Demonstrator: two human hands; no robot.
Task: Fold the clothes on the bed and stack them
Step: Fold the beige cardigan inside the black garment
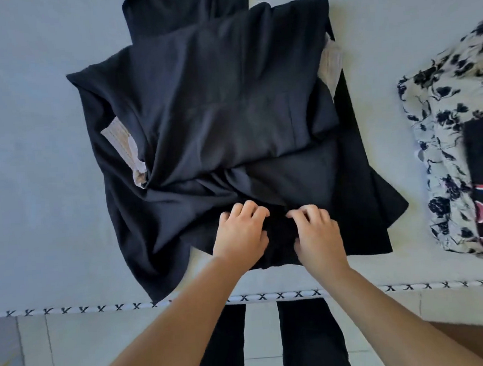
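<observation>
Pinching the rumpled black cloth garment (201, 122) near the pale blue bed's (33, 168) front edge, left hand (239, 235) and right hand (316, 233) curl their fingers onto the fabric; best drag the bunched folds flat before folding.

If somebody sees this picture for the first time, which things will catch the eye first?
First, the big black garment spread rumpled in the middle of the pale bed. Then the left hand and right hand, side by side, gripping its near edge. At the right lies a floral garment.
</observation>
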